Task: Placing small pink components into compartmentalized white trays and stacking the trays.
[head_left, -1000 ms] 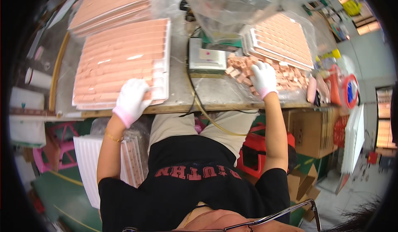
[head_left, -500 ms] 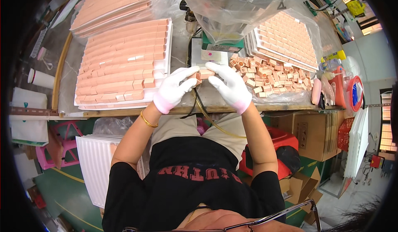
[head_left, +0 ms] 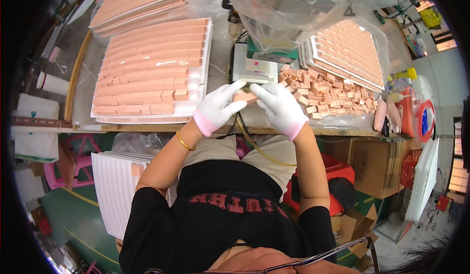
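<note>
My left hand (head_left: 218, 106) and my right hand (head_left: 283, 106), both in white gloves with pink cuffs, meet at the table's near edge. Between their fingertips is a small peach-coloured hollow block (head_left: 244, 97), gripped from both sides. Fingers cover part of it, so I cannot tell whether it is one piece or two joined. Just beyond the hands lies a small white device (head_left: 267, 72). A heap of loose peach blocks (head_left: 329, 94) spreads to the right of my right hand. Left of my left hand is a white tray (head_left: 197, 85) filled with rows of such blocks.
Another stack of filled trays (head_left: 142, 2) stands at the far left, and one more (head_left: 345, 49) at the back right. Clear plastic (head_left: 293, 10) covers a machine ahead. A green box (head_left: 271, 54) sits beneath it. A yellowish hose (head_left: 254, 147) hangs over the table edge.
The view has shifted slightly. My hands have changed their grip, with the right fingertips now closer to the left ones, and the block between them lies turned differently.
</note>
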`<state>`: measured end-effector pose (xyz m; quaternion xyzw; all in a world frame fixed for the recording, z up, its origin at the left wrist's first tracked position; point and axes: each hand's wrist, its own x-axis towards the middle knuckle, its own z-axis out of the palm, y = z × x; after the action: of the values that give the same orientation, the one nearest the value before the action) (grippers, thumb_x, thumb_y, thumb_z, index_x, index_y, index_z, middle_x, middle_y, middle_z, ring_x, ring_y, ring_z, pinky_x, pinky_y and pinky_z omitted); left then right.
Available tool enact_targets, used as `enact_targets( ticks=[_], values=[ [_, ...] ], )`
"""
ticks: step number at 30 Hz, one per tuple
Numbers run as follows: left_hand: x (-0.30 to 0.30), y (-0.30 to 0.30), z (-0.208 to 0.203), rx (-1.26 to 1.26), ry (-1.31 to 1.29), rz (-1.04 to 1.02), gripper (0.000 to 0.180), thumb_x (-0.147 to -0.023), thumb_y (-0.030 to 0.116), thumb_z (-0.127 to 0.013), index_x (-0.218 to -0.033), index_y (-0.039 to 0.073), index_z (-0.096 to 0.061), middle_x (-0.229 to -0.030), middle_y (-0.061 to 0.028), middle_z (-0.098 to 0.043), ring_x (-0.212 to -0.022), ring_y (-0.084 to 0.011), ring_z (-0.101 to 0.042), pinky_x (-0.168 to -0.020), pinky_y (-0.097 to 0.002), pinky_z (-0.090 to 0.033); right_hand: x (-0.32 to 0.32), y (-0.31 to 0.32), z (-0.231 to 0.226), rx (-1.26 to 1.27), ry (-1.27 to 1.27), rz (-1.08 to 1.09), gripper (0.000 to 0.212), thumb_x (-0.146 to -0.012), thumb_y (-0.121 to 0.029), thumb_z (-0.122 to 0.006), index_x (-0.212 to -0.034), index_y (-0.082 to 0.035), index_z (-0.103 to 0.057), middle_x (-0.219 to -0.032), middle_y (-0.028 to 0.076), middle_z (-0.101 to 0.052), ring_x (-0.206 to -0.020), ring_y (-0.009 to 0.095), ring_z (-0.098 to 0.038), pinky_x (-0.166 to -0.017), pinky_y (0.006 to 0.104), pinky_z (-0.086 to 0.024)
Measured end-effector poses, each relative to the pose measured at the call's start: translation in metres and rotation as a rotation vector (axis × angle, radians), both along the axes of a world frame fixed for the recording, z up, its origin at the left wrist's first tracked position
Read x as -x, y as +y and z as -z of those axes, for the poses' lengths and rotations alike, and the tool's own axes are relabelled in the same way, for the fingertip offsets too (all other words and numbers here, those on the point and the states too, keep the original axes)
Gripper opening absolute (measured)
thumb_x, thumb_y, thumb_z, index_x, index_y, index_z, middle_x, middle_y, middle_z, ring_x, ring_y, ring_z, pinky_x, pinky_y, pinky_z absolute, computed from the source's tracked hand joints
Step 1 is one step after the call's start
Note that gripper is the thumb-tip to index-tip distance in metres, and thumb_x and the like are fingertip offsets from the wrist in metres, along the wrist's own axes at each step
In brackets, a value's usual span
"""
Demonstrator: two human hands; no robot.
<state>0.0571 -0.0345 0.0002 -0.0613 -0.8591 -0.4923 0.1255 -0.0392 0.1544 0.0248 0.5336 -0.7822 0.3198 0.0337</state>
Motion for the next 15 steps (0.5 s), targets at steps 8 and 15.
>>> enact_targets(
  ticks=[8,15],
  values=[
    [0.010,0.008,0.015,-0.564,-0.169,0.014,0.051,-0.089,0.012,-0.059,-0.135,-0.001,-0.040,-0.105,-0.0120,-0.061,-0.084,-0.0155,-0.059,-0.072,-0.0279,-0.049,-0.014,-0.001,0.020,0.260,-0.884,0.184,0.055,-0.076,-0.016,-0.074,-0.124,-0.002,-0.052,-0.098,0.010,-0.058,-0.091,0.022,-0.059,-0.082,0.0332,-0.048],
    [-0.009,-0.007,-0.014,-0.184,-0.074,-0.199,0.045,-0.087,0.013,-0.060,-0.128,0.000,-0.045,-0.114,-0.0136,-0.058,-0.094,-0.0185,-0.059,-0.082,-0.0299,-0.049,0.022,-0.021,0.044,0.346,-0.131,0.529,0.028,-0.068,-0.018,-0.074,-0.091,-0.005,-0.067,-0.102,0.016,-0.057,-0.100,0.030,-0.054,-0.088,0.0389,-0.042]
  ],
)
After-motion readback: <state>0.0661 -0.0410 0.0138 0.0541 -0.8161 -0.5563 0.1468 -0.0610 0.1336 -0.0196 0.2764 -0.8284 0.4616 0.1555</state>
